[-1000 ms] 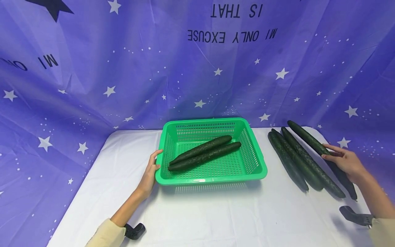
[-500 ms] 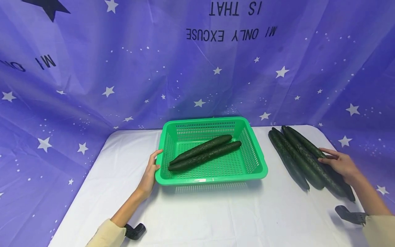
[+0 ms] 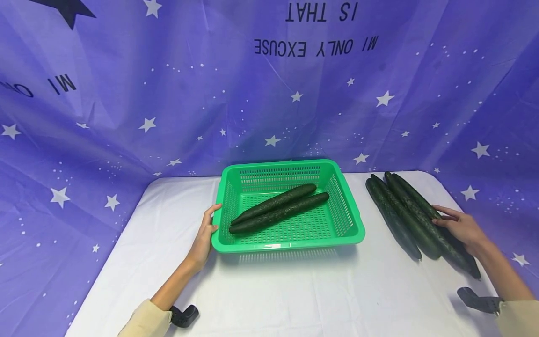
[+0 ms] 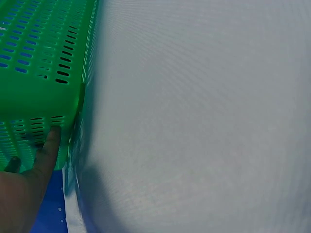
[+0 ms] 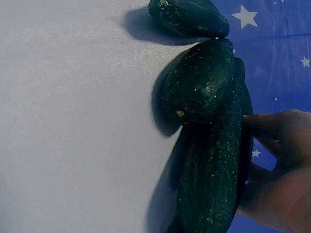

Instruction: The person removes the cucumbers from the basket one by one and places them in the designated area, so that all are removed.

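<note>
A green perforated plastic basket stands mid-table with two dark green cucumbers lying slantwise in it. My left hand holds the basket's left rim; in the left wrist view its fingers lie against the perforated wall, some of them hidden. At the right, several long cucumbers lie side by side on the white cloth. My right hand grips the rightmost cucumber around its middle, thumb on the near side. This cucumber is largely hidden behind its neighbour in the right wrist view.
White cloth covers the table. A purple curtain with stars and lettering hangs close behind the table and along its sides. Dark wrist-camera mounts stick out near both sleeves.
The rightmost cucumber has moved left with my right hand and now lies against the neighbouring cucumbers. My left hand and the basket have stayed in place.
</note>
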Demonstrator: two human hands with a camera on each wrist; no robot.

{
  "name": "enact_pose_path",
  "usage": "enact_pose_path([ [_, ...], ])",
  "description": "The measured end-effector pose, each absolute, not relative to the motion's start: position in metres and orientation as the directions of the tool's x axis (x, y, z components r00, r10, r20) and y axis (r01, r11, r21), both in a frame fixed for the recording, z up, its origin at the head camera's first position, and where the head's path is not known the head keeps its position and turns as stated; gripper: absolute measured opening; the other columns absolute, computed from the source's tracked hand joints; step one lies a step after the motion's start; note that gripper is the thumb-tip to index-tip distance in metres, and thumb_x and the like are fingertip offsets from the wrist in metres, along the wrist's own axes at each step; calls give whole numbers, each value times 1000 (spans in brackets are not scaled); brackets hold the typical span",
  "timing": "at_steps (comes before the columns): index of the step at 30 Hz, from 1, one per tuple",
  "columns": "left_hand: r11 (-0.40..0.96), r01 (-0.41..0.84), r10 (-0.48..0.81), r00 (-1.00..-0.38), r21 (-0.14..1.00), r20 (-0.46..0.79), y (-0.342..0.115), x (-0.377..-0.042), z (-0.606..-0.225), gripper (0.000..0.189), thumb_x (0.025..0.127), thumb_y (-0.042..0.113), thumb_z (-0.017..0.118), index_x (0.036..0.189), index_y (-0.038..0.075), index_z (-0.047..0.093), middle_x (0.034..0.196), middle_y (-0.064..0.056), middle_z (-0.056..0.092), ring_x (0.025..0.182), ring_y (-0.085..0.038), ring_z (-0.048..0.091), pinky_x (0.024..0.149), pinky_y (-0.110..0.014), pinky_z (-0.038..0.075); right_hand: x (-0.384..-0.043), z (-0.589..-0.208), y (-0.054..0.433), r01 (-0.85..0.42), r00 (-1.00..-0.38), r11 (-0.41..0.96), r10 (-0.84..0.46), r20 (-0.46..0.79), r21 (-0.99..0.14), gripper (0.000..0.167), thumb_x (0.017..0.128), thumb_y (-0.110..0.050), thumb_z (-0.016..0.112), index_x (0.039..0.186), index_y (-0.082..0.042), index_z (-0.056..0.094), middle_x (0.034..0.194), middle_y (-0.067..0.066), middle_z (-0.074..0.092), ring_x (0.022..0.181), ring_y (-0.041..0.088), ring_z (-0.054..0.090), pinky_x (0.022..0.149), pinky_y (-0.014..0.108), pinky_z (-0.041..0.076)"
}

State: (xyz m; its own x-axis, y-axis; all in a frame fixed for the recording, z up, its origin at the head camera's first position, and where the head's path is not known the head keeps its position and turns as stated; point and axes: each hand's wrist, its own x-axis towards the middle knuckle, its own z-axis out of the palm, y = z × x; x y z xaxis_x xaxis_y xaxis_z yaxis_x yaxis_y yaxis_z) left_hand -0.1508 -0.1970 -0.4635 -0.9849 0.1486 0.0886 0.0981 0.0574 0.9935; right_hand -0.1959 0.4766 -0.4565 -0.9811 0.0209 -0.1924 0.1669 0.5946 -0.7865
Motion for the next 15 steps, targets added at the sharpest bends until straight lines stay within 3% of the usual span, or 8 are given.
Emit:
enact_pose_path([
  [3, 53, 96, 150, -985, 994, 87, -197, -151, -464, 61, 94, 10, 25, 155, 12, 20, 158, -18, 11, 116, -35, 41, 88, -25, 44, -194, -457, 476, 159, -981, 597, 5, -194, -786, 62, 101, -23, 54, 156, -6, 29, 125, 23, 61, 130, 61, 25, 100, 70, 27],
  [7, 52, 92, 147, -986, 994, 84, -196, -151, -463, 62, 94, 10, 25, 155, 12, 20, 158, -18, 10, 117, -35, 40, 87, -25, 44, -193, -458, 475, 151, -981, 614, -3, -194, -775, 61, 102, -20, 51, 155, -1, 27, 131, 34, 53, 130, 61, 27, 99, 70, 28],
  [11, 51, 95, 152, -985, 994, 86, -196, -151, -462, 62, 94, 10, 25, 155, 12, 20, 159, -17, 9, 122, -35, 37, 89, -24, 42, -191, -458, 473, 127, -984, 652, -11, -177, -748, 60, 103, -15, 47, 153, 7, 23, 126, 36, 56, 126, 61, 34, 96, 70, 32],
  [13, 48, 98, 160, -983, 994, 89, -196, -152, -462, 61, 94, 10, 26, 155, 12, 20, 159, -17, 8, 125, -35, 34, 91, -23, 40, -191, -457, 471, 93, -991, 685, -4, -132, -722, 59, 102, -15, 48, 151, 10, 25, 124, 39, 55, 115, 46, 54, 92, 60, 41],
  [15, 46, 98, 163, -983, 994, 90, -196, -152, -462, 61, 94, 10, 25, 155, 12, 19, 159, -17, 8, 126, -34, 34, 92, -23, 40, -193, -456, 467, 48, -998, 697, 12, -56, -715, 58, 101, -14, 51, 149, 11, 29, 124, 42, 52, 98, 18, 62, 84, 43, 49],
])
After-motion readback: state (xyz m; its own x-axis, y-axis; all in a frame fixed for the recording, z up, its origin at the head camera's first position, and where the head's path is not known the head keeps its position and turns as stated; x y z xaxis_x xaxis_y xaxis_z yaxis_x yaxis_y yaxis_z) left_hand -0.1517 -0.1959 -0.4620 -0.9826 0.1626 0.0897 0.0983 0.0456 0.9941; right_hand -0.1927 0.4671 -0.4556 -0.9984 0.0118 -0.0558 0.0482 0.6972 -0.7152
